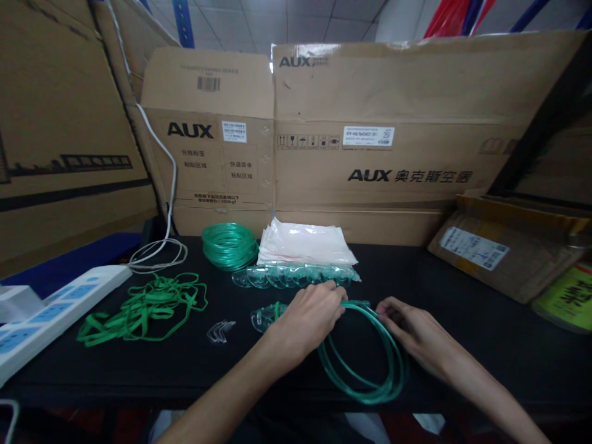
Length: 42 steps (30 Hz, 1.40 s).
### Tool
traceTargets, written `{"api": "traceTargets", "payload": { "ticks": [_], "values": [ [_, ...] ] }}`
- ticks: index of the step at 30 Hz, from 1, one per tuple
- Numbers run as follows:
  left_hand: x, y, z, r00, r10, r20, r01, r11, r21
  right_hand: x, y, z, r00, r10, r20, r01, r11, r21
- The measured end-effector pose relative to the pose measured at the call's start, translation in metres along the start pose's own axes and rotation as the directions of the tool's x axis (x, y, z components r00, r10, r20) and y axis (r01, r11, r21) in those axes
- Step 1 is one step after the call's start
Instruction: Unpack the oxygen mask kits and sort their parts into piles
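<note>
A loose coil of green clear tubing (pixel 393 364) hangs in loops over the black table's front part. My left hand (pixel 312 314) is closed on the coil's upper left side. On the other side, my right hand (pixel 407 324) pinches the tubing at the upper right, thumb and fingers together. Just left of my left hand lies a clear green mask (pixel 263 317) with a green band around it, partly hidden by the hand. Behind my hands a row of nested clear masks (pixel 287 275) stretches across the table.
A stack of white plastic bags (pixel 305 243) sits behind the masks, beside coiled green tubing (pixel 229 245). Green elastic straps (pixel 143 308) and small clear strips (pixel 221 331) lie at left. A power strip (pixel 60 314) borders the left; a cardboard box (pixel 504 246) stands at right.
</note>
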<state>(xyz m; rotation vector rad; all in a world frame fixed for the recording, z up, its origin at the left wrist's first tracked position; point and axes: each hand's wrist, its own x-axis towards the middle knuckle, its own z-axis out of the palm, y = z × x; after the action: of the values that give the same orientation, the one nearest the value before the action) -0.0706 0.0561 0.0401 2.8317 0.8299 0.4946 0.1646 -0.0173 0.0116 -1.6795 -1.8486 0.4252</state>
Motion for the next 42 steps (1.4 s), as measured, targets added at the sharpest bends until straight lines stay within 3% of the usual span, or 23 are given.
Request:
{"api": "traceTargets", "payload": {
  "ticks": [4, 7, 15, 20, 22, 25, 27, 31, 34, 36, 39, 42],
  "values": [
    [0.002, 0.002, -0.002, 0.999, 0.038, -0.035, -0.037, 0.999, 0.021, 0.012, 0.002, -0.009, 0.997, 0.079, 0.012, -0.080, 0.959, 0.271],
    [0.004, 0.006, -0.002, 0.994, 0.096, -0.042, -0.091, 0.991, 0.101, 0.019, -0.002, -0.015, 0.985, 0.135, 0.105, -0.165, 0.903, 0.396],
    [0.015, 0.011, 0.005, 0.991, 0.134, 0.019, -0.135, 0.966, 0.221, 0.022, -0.018, -0.013, 0.961, 0.077, 0.265, -0.209, 0.831, 0.515],
    [0.017, 0.010, 0.010, 0.994, 0.107, 0.021, -0.108, 0.949, 0.297, 0.015, -0.018, -0.013, 0.933, 0.159, 0.322, -0.343, 0.661, 0.667],
    [0.017, 0.011, 0.009, 0.993, 0.109, 0.036, -0.115, 0.946, 0.302, 0.013, -0.023, -0.014, 0.931, 0.171, 0.322, -0.345, 0.700, 0.625],
    [0.017, 0.013, 0.005, 0.992, 0.116, 0.040, -0.123, 0.945, 0.305, 0.011, -0.030, -0.016, 0.957, 0.114, 0.268, -0.227, 0.868, 0.441],
    [0.018, 0.013, 0.001, 0.991, 0.127, 0.036, -0.132, 0.941, 0.312, 0.011, -0.030, -0.014, 0.970, 0.098, 0.222, -0.170, 0.927, 0.333],
    [0.019, 0.012, -0.005, 0.986, 0.158, 0.050, -0.166, 0.928, 0.334, 0.010, -0.022, -0.005, 0.984, 0.135, 0.119, -0.159, 0.964, 0.215],
    [0.018, 0.009, -0.015, 0.978, 0.201, 0.052, -0.206, 0.918, 0.338, 0.010, -0.019, -0.002, 0.989, 0.144, 0.026, -0.147, 0.961, 0.233],
    [0.017, 0.006, -0.030, 0.980, 0.197, 0.022, -0.193, 0.923, 0.333, 0.010, -0.020, -0.004, 0.991, 0.127, -0.050, -0.110, 0.960, 0.258],
    [0.012, -0.007, -0.066, 0.993, 0.089, -0.077, -0.065, 0.961, 0.270, 0.009, -0.017, -0.011, 0.975, 0.143, -0.168, -0.078, 0.935, 0.345],
    [0.004, -0.038, -0.108, 0.950, -0.094, -0.299, 0.144, 0.978, 0.150, 0.005, -0.006, -0.013, 0.959, 0.194, -0.208, -0.088, 0.898, 0.432]
  ]
}}
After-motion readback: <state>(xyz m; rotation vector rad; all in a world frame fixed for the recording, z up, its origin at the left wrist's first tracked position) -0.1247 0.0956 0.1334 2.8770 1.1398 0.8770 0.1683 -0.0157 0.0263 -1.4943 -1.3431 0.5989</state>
